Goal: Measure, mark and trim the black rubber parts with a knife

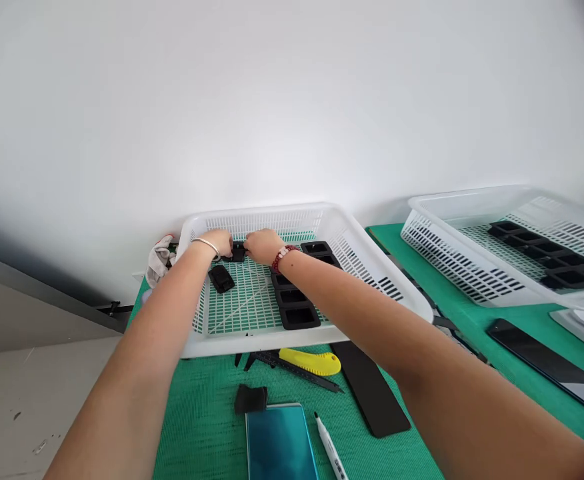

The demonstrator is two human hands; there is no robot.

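Observation:
Both hands reach into a white perforated plastic basket [297, 341]. Near its back left, a small dark rectangular piece [239, 253] sits between them. My left hand [221, 241], its fingers curled, grips the piece from the left side. From the right, my right hand [263, 245] pinches the same piece; its fingertips are partly hidden. Another black rectangular part [221, 279] lies on the basket floor, below my left hand. Along the basket's right side lie rows of black open-topped frames [299, 317], partly covered by my right forearm.
In front of the basket lie a yellow-handled knife [312, 362], a black caliper [297, 373], a black foam strip [372, 393], a teal phone [281, 443], a black scrap [251, 399] and a white marker [330, 445]. A second basket [452, 267] with black frames stands right.

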